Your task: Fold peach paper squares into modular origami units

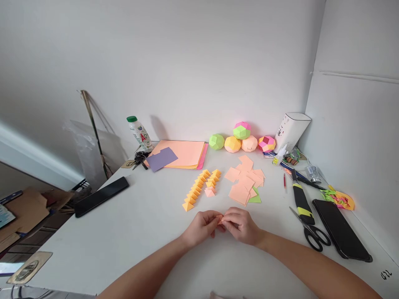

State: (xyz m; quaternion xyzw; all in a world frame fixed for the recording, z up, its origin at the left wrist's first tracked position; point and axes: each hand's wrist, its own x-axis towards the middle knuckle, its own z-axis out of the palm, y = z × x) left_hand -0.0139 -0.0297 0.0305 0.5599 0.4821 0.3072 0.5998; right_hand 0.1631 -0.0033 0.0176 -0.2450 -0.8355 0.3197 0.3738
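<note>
Near the table's front, my left hand (pixel 202 227) and my right hand (pixel 240 225) meet fingertip to fingertip, both pinching a small folded piece of pink paper (pixel 220 219), mostly hidden by the fingers. Beyond my left hand lie two rows of folded orange paper units (pixel 193 193), the shorter one ending in pink units (pixel 210 191). Past my right hand is a loose pile of pink paper squares (pixel 245 185), with a green piece (pixel 255 197) partly under it.
Faceted paper balls (pixel 232 144) stand along the wall. At the right lie scissors (pixel 314 236), a cutter (pixel 302 203), a black phone (pixel 341 230) and a glue bottle (pixel 279 155). Colored sheets (pixel 187 153), a bottle (pixel 140 133) and a black device (pixel 102 197) are at the left.
</note>
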